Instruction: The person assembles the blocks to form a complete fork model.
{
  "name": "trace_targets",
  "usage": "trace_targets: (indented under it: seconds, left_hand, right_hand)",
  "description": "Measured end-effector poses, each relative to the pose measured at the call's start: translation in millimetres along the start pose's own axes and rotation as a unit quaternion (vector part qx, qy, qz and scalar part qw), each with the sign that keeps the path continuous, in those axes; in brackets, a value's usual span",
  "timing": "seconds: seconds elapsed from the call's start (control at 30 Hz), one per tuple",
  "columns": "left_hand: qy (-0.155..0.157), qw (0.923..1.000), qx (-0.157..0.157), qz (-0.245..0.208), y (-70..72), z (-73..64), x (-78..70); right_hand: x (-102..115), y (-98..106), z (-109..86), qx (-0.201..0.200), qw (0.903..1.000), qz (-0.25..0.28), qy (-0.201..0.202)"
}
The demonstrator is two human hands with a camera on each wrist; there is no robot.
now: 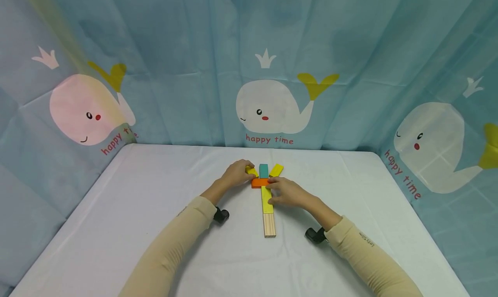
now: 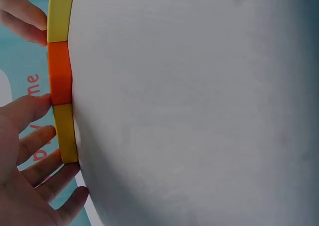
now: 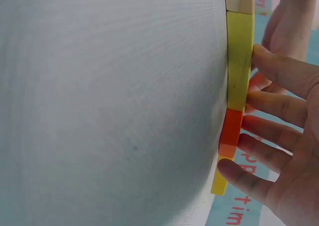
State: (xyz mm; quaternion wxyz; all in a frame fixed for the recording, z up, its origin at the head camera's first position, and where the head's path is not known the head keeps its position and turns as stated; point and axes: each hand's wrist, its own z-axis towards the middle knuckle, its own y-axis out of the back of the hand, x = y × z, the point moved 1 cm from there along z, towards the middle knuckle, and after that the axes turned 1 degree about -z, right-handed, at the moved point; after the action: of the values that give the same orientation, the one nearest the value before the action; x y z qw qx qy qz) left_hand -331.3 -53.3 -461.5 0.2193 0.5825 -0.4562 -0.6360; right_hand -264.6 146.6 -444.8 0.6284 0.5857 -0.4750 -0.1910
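Flat blocks lie joined in a figure on the white table. My left hand (image 1: 235,174) spans a small yellow block (image 1: 252,171) at the upper left, thumb by its orange end and fingertips at its far end. In the left wrist view this yellow block (image 2: 66,134) abuts an orange block (image 2: 60,72). My right hand (image 1: 289,192) has its fingers extended, tips touching the orange crosspiece (image 1: 258,183) and thumb at the long yellow block (image 1: 266,199). A teal block (image 1: 263,170) stands above the crosspiece, with another yellow block (image 1: 276,170) slanting beside it. Bare wood (image 1: 269,225) forms the lower end.
White cloth covers the table (image 1: 155,184) around the figure. A blue curtain (image 1: 186,72) printed with whales closes off the back and both sides. Small black cameras (image 1: 221,215) are strapped at both wrists.
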Motion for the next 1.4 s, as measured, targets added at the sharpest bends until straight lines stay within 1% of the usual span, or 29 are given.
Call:
trace_targets:
  seconds: [0.17,0.4,0.77,0.93,1.2,1.4]
  left_hand:
    - [0.005,1.0,0.007,0.004,1.1,0.2,-1.8]
    - [0.011,0.9999,0.01,0.005,1.8,2.3,-0.2]
    - [0.0,1.0,0.006,0.005,1.9,2.3,0.8]
    - [-0.002,0.9999,0.007,0.011,0.7,2.2,1.1]
    - [0.006,0.9999,0.005,0.009,1.4,1.7,2.0]
    - [0.003,0.9999,0.008,-0.007,2.1,0.6,3.9]
  right_hand:
    - [0.8,-0.2,-0.2,-0.003,1.0,-0.003,0.004]
    - [2.2,-1.0,2.2,0.005,0.9999,0.01,-0.011]
    - [-1.2,-1.7,5.2,-0.003,1.0,0.004,-0.008]
    - [-1.8,-1.5,5.8,-0.002,0.9999,0.008,-0.013]
    - [-3.0,2.1,9.3,0.005,0.9999,-0.01,0.009]
    - [-7.9,5.5,9.6,0.002,0.9999,0.009,0.012]
